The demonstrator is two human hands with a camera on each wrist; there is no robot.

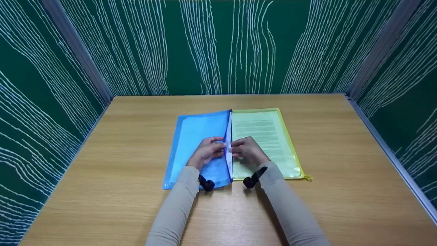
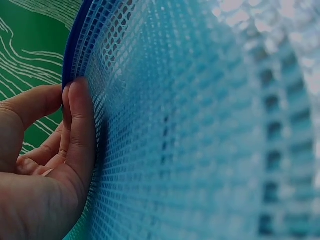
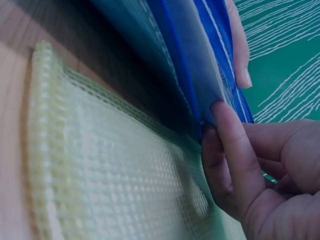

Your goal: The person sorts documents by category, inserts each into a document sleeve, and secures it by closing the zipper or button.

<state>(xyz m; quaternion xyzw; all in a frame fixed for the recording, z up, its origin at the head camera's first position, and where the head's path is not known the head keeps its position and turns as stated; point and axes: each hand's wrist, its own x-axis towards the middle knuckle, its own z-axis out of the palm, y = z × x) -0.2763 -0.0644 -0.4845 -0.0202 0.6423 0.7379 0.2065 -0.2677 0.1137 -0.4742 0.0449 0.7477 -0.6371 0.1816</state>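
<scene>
A blue mesh zipper folder lies left of a yellow mesh zipper folder, which has a printed sheet inside. White paper shows in the blue folder's parted mouth, along its right side. My left hand pinches one blue edge of that mouth between thumb and fingers. In the left wrist view the mesh bulges up beside these fingers. From the right, my right hand pinches at the other blue edge, one fingertip against the white paper. I cannot tell whether it grips the paper too.
Both folders are on a wooden table. Green panels with white wavy lines stand behind it and at both sides. A yellow cord pull sticks out at the yellow folder's near right corner. Black wrist cameras hang under both sleeves.
</scene>
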